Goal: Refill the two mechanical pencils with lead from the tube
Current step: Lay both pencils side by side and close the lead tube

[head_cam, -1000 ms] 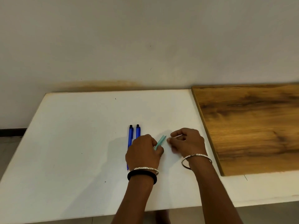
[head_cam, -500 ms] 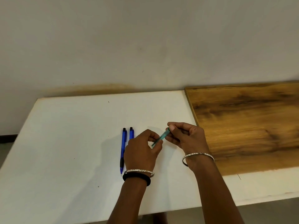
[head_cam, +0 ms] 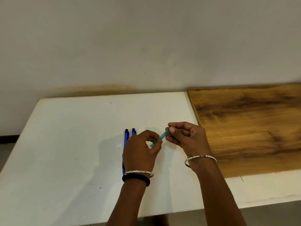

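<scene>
The green lead tube (head_cam: pixel 160 137), a second ago low by the worktop (head_cam: pixel 65 144), is now lifted and pinched at both ends, left hand (head_cam: pixel 140 152) and right hand (head_cam: pixel 184 137) closed on it, likely to uncap it, the two blue pencils (head_cam: pixel 126 137) lying untouched just left.

Your two mechanical pencils (head_cam: pixel 126 139) are bright blue with black caps, and the lead tube (head_cam: pixel 160 138) is translucent teal. They show against a plain white table (head_cam: pixel 65 136); a brown wood-grain board (head_cam: pixel 247 128) with dark streaks covers its right edge.
</scene>
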`<state>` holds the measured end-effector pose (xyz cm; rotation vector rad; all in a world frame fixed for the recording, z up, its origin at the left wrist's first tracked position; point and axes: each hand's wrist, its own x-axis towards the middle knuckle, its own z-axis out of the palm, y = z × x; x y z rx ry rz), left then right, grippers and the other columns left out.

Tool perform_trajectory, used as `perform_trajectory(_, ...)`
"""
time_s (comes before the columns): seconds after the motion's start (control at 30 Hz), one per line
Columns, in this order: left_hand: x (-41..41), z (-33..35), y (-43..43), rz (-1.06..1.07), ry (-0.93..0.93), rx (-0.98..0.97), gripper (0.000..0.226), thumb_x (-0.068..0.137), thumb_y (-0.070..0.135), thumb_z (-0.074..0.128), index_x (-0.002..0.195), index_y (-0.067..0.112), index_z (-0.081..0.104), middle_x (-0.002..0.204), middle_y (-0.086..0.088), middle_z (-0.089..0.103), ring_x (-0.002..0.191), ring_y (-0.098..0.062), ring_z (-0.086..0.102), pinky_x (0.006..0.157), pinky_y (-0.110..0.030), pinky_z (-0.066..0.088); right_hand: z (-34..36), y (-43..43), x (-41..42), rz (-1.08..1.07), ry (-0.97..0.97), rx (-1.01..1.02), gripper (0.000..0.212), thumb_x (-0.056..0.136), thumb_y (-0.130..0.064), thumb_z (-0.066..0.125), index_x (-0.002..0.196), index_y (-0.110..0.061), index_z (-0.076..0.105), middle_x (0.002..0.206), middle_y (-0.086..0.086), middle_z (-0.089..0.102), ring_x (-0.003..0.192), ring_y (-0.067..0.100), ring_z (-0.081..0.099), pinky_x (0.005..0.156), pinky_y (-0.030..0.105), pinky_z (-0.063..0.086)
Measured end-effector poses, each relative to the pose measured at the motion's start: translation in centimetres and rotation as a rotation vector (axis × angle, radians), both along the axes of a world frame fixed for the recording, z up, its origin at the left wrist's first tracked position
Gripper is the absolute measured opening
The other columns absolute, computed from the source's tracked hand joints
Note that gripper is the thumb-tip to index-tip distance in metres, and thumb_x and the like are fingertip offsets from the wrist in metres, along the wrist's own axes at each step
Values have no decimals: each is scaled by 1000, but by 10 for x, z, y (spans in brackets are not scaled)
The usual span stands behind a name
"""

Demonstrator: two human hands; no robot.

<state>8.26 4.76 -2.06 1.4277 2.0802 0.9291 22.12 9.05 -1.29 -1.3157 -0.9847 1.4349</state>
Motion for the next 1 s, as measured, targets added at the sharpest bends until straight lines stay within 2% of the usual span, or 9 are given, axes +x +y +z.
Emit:
perform_trajectory(0.07, -3, -1, 0, 6, -65, -4, 9, 75, 39, 75, 82, 36, 70, 77, 15, 70, 64, -7, 58, 57, -20, 44, 0, 0, -1, 9, -1, -1, 14, 85, 3, 66, 97, -1, 72, 87, 16, 76, 82, 29, 74, 72, 32, 62)
perform_trajectory(0.17, -6, -2, 0, -9, -175, -1, 11, 72, 34, 79, 79, 33, 71, 71, 18, 69, 67, -4, 63, 56, -6, 41, 0, -1, -1, 13, 4, -9, 14, 85, 3, 66, 97, -1, 72, 88, 18, 75, 82, 31, 74, 73, 32, 62)
perform_trajectory(0.23, -9, -2, 1, -13, -230, 5, 12, 70, 30, 82, 79, 29, 73, 70, 18, 69, 68, 0, 65, 58, -4, 45, 0, -1, -2, 17, 4, -16, 14, 85, 4, 65, 95, -2, 72, 87, 19, 75, 81, 33, 74, 73, 32, 62)
perform_trajectory(0.37, -14, -2, 1, 8, -404, -25, 13, 68, 24, 84, 78, 26, 76, 68, 9, 73, 60, -7, 68, 56, -20, 57, 2, -2, -4, 20, 23, -30, 13, 85, 5, 66, 93, -2, 73, 86, 21, 75, 79, 36, 73, 72, 32, 62)
perform_trajectory(0.47, -18, -2, 0, 20, -497, -58, 14, 68, 20, 85, 78, 25, 76, 67, 4, 75, 57, -15, 70, 63, -33, 62, 3, -2, -5, 33, -5, -26, 13, 85, 5, 66, 94, -2, 73, 86, 21, 74, 78, 35, 73, 70, 30, 62)
perform_trajectory(0.6, -22, -1, -1, 32, -508, -74, 14, 68, 19, 85, 78, 24, 76, 68, 2, 75, 60, -16, 72, 68, -41, 62, 5, -3, -7, 53, -54, -21, 14, 84, 5, 66, 93, -2, 74, 85, 21, 74, 75, 33, 74, 69, 29, 62)
perform_trajectory(0.7, -23, -1, -2, 27, -461, -74, 13, 68, 19, 84, 76, 26, 76, 66, 4, 75, 56, -14, 70, 67, -36, 61, 3, -3, -9, 67, -133, -11, 13, 84, 5, 66, 91, -3, 74, 83, 20, 75, 72, 30, 75, 67, 27, 62)
perform_trajectory(0.8, -24, 0, -2, 12, -437, -82, 13, 69, 18, 83, 75, 26, 76, 66, 5, 74, 56, -14, 70, 66, -31, 60, -2, -1, -11, 37, -242, 2, 13, 82, 5, 69, 87, -5, 75, 78, 20, 74, 67, 28, 74, 69, 34, 62)
perform_trajectory(1.0, -27, 1, -2, 4, -396, -82, 11, 70, 18, 83, 77, 25, 77, 66, 7, 73, 56, -10, 68, 65, -22, 55, -6, 1, -13, 43, -292, 7, 15, 80, 6, 70, 81, -7, 76, 73, 17, 74, 64, 28, 74, 70, 40, 62)
